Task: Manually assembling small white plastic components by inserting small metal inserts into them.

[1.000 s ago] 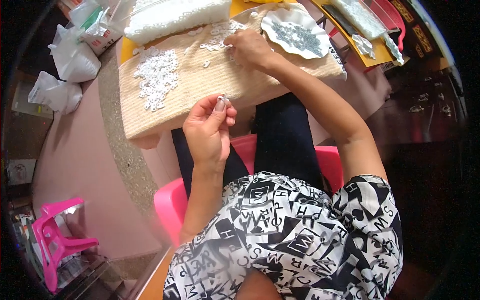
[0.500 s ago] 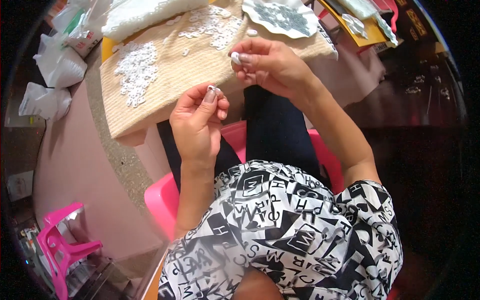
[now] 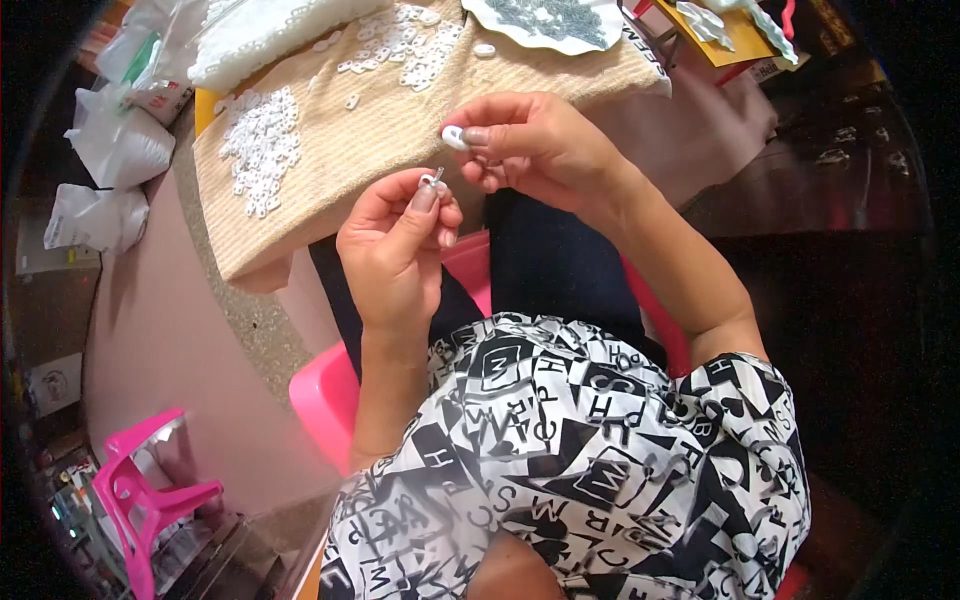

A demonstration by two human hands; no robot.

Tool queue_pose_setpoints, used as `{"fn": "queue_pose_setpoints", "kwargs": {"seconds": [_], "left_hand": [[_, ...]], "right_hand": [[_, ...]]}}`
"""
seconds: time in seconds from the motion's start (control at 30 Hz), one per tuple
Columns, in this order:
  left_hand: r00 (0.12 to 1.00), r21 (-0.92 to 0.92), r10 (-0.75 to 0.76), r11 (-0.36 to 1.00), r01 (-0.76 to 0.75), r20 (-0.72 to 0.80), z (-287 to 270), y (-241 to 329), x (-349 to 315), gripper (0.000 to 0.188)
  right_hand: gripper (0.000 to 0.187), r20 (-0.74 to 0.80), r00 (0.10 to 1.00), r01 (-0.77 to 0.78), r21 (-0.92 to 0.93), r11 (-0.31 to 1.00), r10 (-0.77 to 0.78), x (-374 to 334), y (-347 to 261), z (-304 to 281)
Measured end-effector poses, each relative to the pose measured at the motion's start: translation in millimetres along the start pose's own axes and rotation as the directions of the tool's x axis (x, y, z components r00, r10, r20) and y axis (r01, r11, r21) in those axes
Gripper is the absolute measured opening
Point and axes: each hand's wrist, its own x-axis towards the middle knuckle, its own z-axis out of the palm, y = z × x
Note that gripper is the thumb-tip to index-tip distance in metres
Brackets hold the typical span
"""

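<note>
My left hand point(image 3: 392, 238) is closed, thumb against forefinger, above the table's near edge. It pinches a small white plastic piece point(image 3: 429, 182) with a thin silvery metal pin point(image 3: 438, 174) sticking up from it. Just to the right and slightly farther away, my right hand point(image 3: 550, 150) pinches an oval white plastic piece point(image 3: 454, 137) with a hole in it. The two pieces are apart. On the beige ribbed cloth point(image 3: 330, 190) lie a left pile of loose white pieces point(image 3: 262, 150) and another spread of them point(image 3: 405, 45) farther back.
A wavy-rimmed white plate point(image 3: 478, 12) of small grey metal bits stands at the far right of the cloth. A clear bag of white pieces point(image 3: 270, 35) lies at the back left. Plastic bags point(image 3: 120, 140) hang left; a pink stool point(image 3: 150, 500) stands lower left.
My right hand has shifted slightly left and nearer, bringing its white piece closer to the left hand. The metal pin now shows upright at my left fingertips. The whole view has shifted slightly.
</note>
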Motion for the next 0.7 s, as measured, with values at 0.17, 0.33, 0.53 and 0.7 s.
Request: {"fn": "queue_pose_setpoints", "kwargs": {"seconds": [0.17,0.33,0.53,0.7], "left_hand": [[0.998,0.057,0.06,0.997,-0.058,-0.033,0.2,-0.3,0.6,0.015],[0.993,0.102,0.092,0.991,-0.084,-0.07,1.3,-0.5,1.4,0.014],[0.99,0.143,0.112,0.985,-0.099,-0.083,1.5,-0.9,0.3,0.015],[0.99,0.172,0.111,0.981,-0.095,-0.088,3.4,-1.1,-0.5,0.014]], "right_hand": [[0.017,-0.048,0.994,0.077,-0.323,0.943,-0.097,-5.1,2.6,14.9],[0.013,-0.115,0.973,0.134,-0.425,0.895,-0.201,-7.6,1.8,24.1],[0.014,-0.115,0.961,0.166,-0.492,0.855,-0.252,-9.3,1.6,27.6],[0.014,-0.114,0.955,0.165,-0.567,0.807,-0.275,-9.9,1.7,28.8]]}}
